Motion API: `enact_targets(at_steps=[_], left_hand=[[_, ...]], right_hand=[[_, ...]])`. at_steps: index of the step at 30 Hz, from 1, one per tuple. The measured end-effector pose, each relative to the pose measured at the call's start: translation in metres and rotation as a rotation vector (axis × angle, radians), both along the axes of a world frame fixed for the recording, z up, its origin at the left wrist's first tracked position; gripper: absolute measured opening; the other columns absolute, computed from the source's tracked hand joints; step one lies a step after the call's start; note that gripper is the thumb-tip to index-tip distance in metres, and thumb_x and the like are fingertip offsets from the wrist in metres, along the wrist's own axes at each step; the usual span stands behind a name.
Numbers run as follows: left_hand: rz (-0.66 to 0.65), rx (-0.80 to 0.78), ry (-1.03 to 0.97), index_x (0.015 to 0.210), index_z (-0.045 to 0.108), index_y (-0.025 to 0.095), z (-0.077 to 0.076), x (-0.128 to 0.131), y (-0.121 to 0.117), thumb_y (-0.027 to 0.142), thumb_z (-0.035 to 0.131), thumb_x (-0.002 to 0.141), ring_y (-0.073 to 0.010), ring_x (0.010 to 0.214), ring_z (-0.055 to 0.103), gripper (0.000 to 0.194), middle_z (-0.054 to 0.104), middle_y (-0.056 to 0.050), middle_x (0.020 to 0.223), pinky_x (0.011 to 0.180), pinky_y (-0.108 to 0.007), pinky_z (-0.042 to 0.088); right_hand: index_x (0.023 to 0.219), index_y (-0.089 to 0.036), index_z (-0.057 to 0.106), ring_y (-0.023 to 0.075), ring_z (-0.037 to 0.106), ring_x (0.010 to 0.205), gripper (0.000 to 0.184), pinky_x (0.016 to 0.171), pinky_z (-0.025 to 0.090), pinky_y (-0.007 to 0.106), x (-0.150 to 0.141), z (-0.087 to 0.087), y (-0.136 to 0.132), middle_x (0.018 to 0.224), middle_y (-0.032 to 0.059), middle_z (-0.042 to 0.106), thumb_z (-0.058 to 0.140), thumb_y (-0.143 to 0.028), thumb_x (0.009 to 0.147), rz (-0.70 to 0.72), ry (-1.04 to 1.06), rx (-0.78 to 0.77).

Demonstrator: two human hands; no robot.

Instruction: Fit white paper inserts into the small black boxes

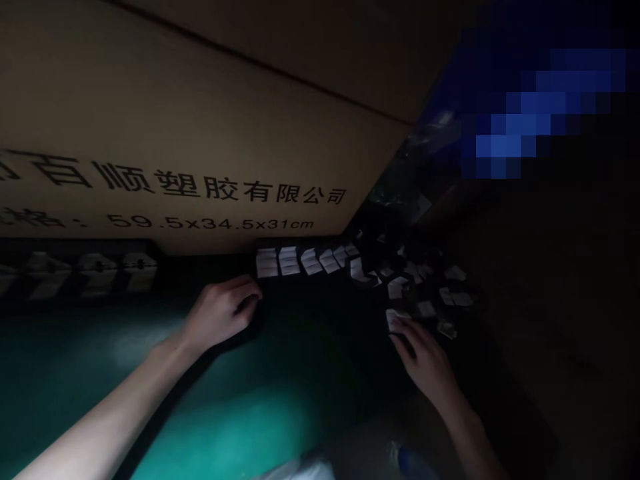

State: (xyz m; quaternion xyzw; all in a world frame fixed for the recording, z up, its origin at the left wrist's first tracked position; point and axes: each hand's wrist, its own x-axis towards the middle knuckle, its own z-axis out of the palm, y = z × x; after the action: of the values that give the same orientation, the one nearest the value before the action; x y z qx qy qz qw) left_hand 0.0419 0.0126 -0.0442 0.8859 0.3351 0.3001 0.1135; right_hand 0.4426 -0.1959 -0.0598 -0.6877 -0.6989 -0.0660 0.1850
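- The left hand (220, 313) is curled, its fingers (245, 300) bent inward just beside the end of a row of small white folded pieces (295, 261); whether anything is held by this grip cannot be told, as the fingertips are lost in shadow
- The right hand (423, 357) is half closed, its fingertips (400, 328) resting on a single small white folded piece (397, 317); that piece is touched, but whether it is gripped cannot be told
- Between and beyond the hands, a loose scatter of similar white pieces (425, 287) is spread over dark ground; their material cannot be made out, and some are half swallowed by the gloom
- A brown cardboard carton (175, 100) fills the upper left, printed in black Chinese characters and the dimensions "59.5x34.5x31cm", with the lettering cut off at the left edge
- A row of pale, blurred shapes (95, 273) is seen along the carton's lower edge, too dim to identify
- A teal-green surface (240, 427) lies under the arms
- A crumpled translucent plastic sheet (350, 460) is cut off by the bottom edge
- A pixelated blue patch (530, 113) hides the upper right
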Motion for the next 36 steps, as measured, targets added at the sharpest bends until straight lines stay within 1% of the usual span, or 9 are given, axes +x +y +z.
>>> enact_targets(at_steps=[6,11,15,19,23,25,27,31,36], left_hand=[[0.002,0.028,0.001,0.083,0.077,0.017,0.002,0.001,0.0,0.018,0.044,0.091,-0.0194,0.07,0.075,0.034,0.08,-0.008,0.09,0.061,-0.028,0.056],[-0.008,0.018,0.005,0.083,0.077,0.017,-0.001,0.002,0.001,0.019,0.044,0.092,-0.0206,0.07,0.075,0.034,0.08,-0.009,0.089,0.061,-0.029,0.057],[-0.01,0.003,0.005,0.084,0.077,0.018,-0.002,0.001,0.001,0.021,0.045,0.091,-0.0199,0.07,0.075,0.033,0.08,-0.008,0.093,0.062,-0.029,0.057],[0.008,0.0,0.019,0.085,0.077,0.017,0.001,0.0,0.002,0.021,0.045,0.093,-0.0214,0.073,0.076,0.033,0.081,-0.008,0.095,0.065,-0.03,0.057],[0.017,-0.02,0.02,0.085,0.076,0.018,0.001,0.001,0.002,0.022,0.045,0.093,-0.0224,0.076,0.076,0.033,0.081,-0.008,0.095,0.066,-0.031,0.057],[0.018,-0.037,0.007,0.085,0.076,0.018,-0.001,0.001,0.002,0.023,0.045,0.093,-0.0222,0.075,0.075,0.032,0.081,-0.008,0.095,0.066,-0.031,0.057],[0.02,-0.049,0.011,0.086,0.076,0.019,-0.002,0.001,0.002,0.024,0.046,0.093,-0.0224,0.076,0.076,0.032,0.081,-0.007,0.097,0.067,-0.031,0.058],[0.017,-0.042,0.026,0.084,0.077,0.019,-0.001,0.002,0.003,0.024,0.046,0.092,-0.0226,0.077,0.076,0.032,0.082,-0.008,0.097,0.068,-0.031,0.059],[0.008,-0.008,0.007,0.085,0.076,0.018,-0.001,0.002,0.003,0.024,0.045,0.093,-0.0212,0.075,0.076,0.033,0.081,-0.008,0.093,0.066,-0.03,0.058]], right_hand=[[0.132,-0.021,0.066,0.0323,0.068,0.125,0.043,0.1,0.061,0.052,0.037,-0.013,0.016,0.137,0.0149,0.069,0.053,-0.052,0.105,-0.16,0.024,0.029],[0.132,-0.018,0.066,0.0328,0.066,0.127,0.045,0.107,0.056,0.056,0.06,-0.025,0.032,0.136,0.0164,0.069,0.048,-0.051,0.107,-0.247,0.118,0.096],[0.134,-0.017,0.066,0.0316,0.063,0.132,0.045,0.111,0.053,0.055,0.062,-0.029,0.044,0.143,0.0168,0.066,0.047,-0.048,0.107,-0.236,0.138,0.128],[0.125,-0.018,0.071,0.0314,0.064,0.128,0.039,0.108,0.054,0.055,0.062,-0.028,0.035,0.137,0.0179,0.068,0.05,-0.044,0.105,-0.285,0.082,0.29],[0.121,-0.016,0.072,0.0346,0.065,0.121,0.041,0.104,0.053,0.056,0.086,-0.026,0.009,0.125,0.0212,0.07,0.056,-0.047,0.101,-0.514,0.049,0.481],[0.121,-0.012,0.072,0.0385,0.063,0.122,0.054,0.105,0.05,0.058,0.105,-0.026,-0.003,0.123,0.0243,0.07,0.06,-0.058,0.095,-0.636,0.101,0.455],[0.118,-0.012,0.073,0.0379,0.066,0.115,0.062,0.1,0.052,0.054,0.121,-0.028,-0.01,0.119,0.0244,0.071,0.062,-0.066,0.09,-0.692,0.189,0.344],[0.109,-0.013,0.076,0.0319,0.072,0.092,0.06,0.083,0.057,0.045,0.134,-0.035,-0.006,0.104,0.0208,0.076,0.058,-0.067,0.09,-0.7,0.261,0.25],[0.108,-0.012,0.074,0.0344,0.071,0.098,0.059,0.089,0.056,0.05,0.138,-0.038,0.01,0.103,0.0209,0.076,0.056,-0.065,0.089,-0.706,0.256,0.285]])
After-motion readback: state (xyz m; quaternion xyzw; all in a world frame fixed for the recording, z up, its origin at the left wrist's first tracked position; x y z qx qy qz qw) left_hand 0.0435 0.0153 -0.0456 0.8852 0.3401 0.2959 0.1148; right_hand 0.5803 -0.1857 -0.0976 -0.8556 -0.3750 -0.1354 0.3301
